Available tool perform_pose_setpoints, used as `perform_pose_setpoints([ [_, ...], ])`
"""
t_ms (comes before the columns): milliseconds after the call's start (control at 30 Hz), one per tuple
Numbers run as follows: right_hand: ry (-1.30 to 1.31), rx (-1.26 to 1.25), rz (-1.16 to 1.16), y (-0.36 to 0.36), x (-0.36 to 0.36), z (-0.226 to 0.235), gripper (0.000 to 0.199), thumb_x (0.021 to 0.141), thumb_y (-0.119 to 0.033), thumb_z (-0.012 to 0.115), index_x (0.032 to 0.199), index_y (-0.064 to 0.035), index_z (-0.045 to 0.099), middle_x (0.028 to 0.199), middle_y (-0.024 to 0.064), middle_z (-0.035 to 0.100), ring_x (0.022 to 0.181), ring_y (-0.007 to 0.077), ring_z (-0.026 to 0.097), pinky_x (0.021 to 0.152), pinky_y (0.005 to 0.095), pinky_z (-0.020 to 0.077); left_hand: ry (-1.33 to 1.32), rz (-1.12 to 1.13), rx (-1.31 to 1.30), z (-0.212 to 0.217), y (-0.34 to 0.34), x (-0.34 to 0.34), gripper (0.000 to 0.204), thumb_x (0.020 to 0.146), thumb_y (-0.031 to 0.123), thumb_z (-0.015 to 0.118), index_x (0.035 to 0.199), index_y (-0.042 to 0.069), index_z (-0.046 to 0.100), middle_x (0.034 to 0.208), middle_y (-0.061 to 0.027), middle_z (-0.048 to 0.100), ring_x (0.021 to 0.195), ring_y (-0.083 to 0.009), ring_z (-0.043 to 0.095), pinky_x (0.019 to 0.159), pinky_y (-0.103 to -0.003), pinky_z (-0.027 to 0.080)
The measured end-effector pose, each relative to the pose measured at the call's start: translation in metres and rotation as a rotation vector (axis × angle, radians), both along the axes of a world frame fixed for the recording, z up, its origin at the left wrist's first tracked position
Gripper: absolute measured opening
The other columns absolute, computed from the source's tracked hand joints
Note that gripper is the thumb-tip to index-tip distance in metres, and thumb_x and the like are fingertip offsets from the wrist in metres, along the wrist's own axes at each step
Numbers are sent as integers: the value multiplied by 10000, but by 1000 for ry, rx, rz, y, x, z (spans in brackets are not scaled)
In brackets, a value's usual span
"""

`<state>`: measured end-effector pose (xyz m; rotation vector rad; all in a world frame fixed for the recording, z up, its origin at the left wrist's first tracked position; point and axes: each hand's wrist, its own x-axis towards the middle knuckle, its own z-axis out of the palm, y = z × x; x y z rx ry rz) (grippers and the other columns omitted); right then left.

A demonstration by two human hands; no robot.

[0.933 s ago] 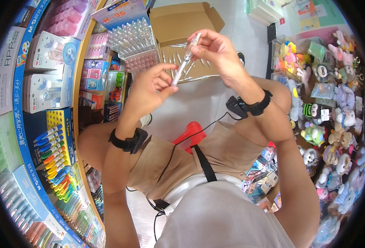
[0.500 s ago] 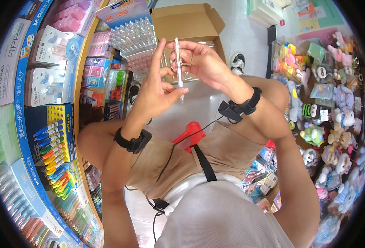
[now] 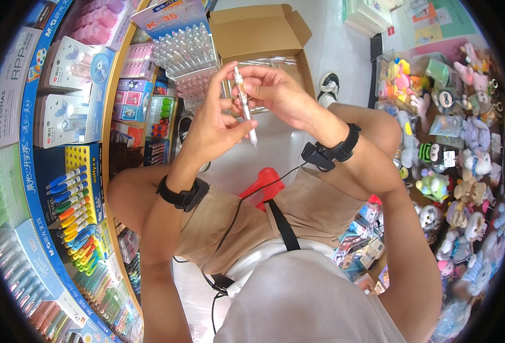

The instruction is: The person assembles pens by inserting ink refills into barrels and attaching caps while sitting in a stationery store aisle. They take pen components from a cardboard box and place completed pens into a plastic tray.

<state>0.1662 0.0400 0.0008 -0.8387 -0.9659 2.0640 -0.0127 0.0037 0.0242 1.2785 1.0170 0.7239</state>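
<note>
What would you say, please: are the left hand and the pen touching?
Touching: the head view shows the left hand with its thumb against the pen.

Orange txt on display card, white on shelf strip, dk on grey box

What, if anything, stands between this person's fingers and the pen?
Nothing visible does: the left hand and the right hand are both directly on the pen. The open cardboard box lies beyond them, not in between.
</note>
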Motion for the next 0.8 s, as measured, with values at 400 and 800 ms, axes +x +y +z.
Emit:
perform_pose_setpoints([
  [400, 32, -2, -15, -2, 1, -9, 276, 931, -144, 598, 1187, -46, 559, 991, 35, 663, 888, 115, 640, 794, 266, 497, -45, 43, -69, -6, -1, 3, 832, 753, -79, 686, 1399, 192, 237, 869, -123, 614, 652, -181, 664, 471, -282, 522],
  [800, 13, -2, -9, 2, 1, -8, 345, 947, -176, 558, 1255, -22, 529, 1003, 43, 648, 883, 134, 619, 831, 312, 493, -2, 36, -36, -4, 1, 2, 885, 766, -44, 695, 1459, 178, 192, 879, -116, 624, 649, -188, 677, 442, -247, 501],
])
